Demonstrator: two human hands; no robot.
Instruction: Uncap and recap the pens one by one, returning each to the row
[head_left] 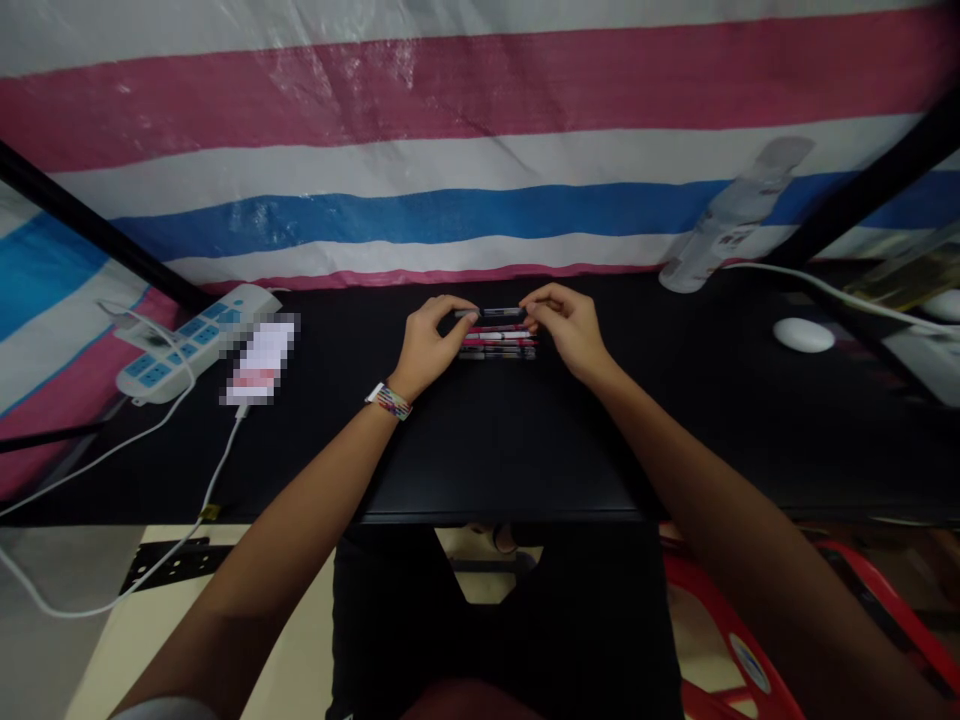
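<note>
Head: pen [501, 312] between both grips [474, 312] [527, 308]

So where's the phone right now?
In the head view, the phone is on the left of the black table, just right of the power strip.

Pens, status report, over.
Left hand, right hand: fingertips at opposite ends of farthest pen. Other pens: grouped alongside, nearer body. Plastic bottle: right, not blocking.

Pens [498, 337] between hands, phone [261, 360] left, bottle [724, 225] right
</note>
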